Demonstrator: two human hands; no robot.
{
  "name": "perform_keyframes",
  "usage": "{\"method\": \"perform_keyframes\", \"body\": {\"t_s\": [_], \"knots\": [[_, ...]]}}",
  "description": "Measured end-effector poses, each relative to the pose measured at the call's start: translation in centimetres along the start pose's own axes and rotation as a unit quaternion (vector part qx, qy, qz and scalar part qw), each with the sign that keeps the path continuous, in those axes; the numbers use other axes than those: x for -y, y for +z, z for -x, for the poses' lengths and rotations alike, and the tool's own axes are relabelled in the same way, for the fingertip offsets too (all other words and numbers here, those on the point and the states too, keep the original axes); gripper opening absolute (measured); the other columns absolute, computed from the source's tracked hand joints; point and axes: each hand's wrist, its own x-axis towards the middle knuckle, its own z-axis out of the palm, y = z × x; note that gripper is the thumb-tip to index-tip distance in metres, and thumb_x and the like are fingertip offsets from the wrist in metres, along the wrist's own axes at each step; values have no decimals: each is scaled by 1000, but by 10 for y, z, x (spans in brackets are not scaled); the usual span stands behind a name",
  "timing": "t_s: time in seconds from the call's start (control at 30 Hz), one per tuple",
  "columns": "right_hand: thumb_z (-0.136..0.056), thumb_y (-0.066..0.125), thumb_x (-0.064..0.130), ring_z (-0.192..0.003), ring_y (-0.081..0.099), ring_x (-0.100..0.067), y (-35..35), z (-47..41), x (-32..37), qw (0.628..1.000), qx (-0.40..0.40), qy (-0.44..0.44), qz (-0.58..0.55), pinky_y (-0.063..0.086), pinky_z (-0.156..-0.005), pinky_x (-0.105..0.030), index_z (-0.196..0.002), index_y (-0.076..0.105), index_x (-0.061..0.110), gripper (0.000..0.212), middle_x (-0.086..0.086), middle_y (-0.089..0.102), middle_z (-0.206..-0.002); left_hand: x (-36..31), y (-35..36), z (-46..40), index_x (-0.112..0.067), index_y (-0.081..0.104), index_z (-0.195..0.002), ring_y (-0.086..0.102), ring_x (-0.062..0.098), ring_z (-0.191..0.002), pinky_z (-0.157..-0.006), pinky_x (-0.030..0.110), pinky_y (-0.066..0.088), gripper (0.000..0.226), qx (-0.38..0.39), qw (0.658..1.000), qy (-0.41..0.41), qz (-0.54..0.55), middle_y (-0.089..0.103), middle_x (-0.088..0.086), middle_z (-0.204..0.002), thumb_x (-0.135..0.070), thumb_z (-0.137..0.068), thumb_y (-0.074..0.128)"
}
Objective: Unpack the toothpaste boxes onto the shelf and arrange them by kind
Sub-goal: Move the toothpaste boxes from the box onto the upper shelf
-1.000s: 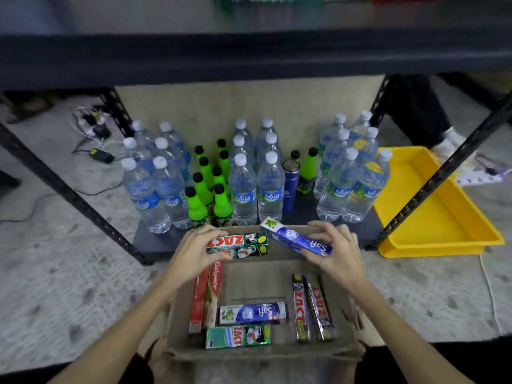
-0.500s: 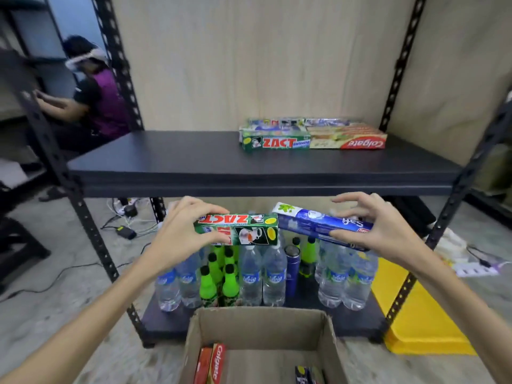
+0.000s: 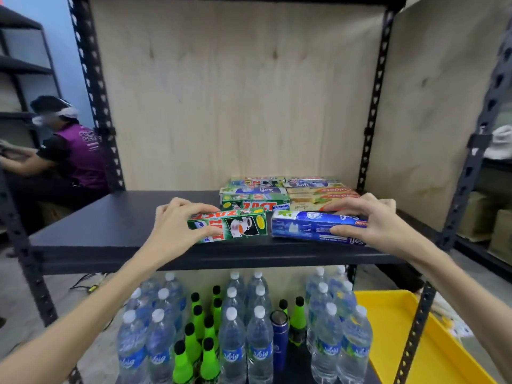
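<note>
Placement step: my left hand (image 3: 177, 223) grips a green Zact box (image 3: 235, 225), my right hand (image 3: 368, 217) a blue box (image 3: 310, 227), both at the shelf (image 3: 110, 231) front. Next, slide each behind to its matching row (image 3: 277, 194).
</note>
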Motion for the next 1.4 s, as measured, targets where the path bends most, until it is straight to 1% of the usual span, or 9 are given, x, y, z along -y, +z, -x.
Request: {"method": "perform_keyframes", "body": {"t_s": [0.07,0.17,0.37,0.53,0.77,0.93,1.17,1.3,1.4], "knots": [[-86,72,51,-120,28,17,9,-9,-15,1000,1,13,6,17,-98,-33,-111,63,58,28,30,56,-113,8,14,-17,-60,61,-116,41,12,-121,-102,34,24,63,22,999,-20,-25,57,-14,-114,-90,-62,50],[-88,68,53,-117,26,3,14,-23,-34,999,10,32,30,11,-98,-27,-109,58,63,25,26,47,-115,9,31,-36,-58,62,-118,40,10,-121,-103,35,23,66,27,998,-22,-43,57,-13,-117,-91,-63,51],[-94,61,52,-126,26,-7,21,-43,-65,991,-21,53,117,9,-98,-30,-115,47,67,30,16,42,-121,-6,55,-62,-44,66,-121,37,9,-117,-98,37,25,49,13,999,-1,-35,59,-17,-123,-63,-76,73],[-98,57,48,-127,32,-15,39,-55,-87,981,-73,81,161,14,-93,-34,-132,53,55,36,16,54,-137,-12,84,-83,-46,63,-121,24,6,-114,-102,33,28,52,-8,1000,6,7,47,-12,-121,-57,-73,80],[-98,53,53,-133,28,-16,46,-77,-117,975,-65,114,178,15,-94,-35,-144,44,51,47,10,43,-150,-10,99,-104,-37,57,-132,29,9,-127,-110,37,34,71,6,1000,-4,18,38,-12,-134,-59,-70,81],[-99,51,53,-135,26,-15,48,-79,-122,977,-46,120,173,16,-99,-37,-149,38,47,53,10,40,-156,-10,99,-104,-36,59,-128,50,9,-120,-97,34,46,67,9,1000,-18,7,48,-17,-134,-63,-70,79],[-100,51,52,-139,24,-19,47,-74,-110,974,-41,146,170,15,-103,-39,-156,30,34,63,2,41,-157,-16,95,-99,-37,59,-126,51,8,-117,-95,34,45,64,8,999,-33,33,54,-20,-124,-61,-70,80],[-92,52,67,-137,25,-19,48,-69,-108,972,-50,111,202,17,-99,-38,-155,31,36,73,6,40,-158,-19,92,-94,-40,54,-131,52,8,-119,-108,40,35,68,-23,1000,-3,8,59,-19,-129,-73,-74,70],[-78,50,84,-137,25,-18,48,-65,-101,973,-47,87,207,18,-99,-36,-153,34,38,89,10,37,-158,-26,88,-89,-37,56,-130,50,9,-121,-109,36,27,60,-76,995,44,-39,61,-15,-132,-69,-81,65]]}}
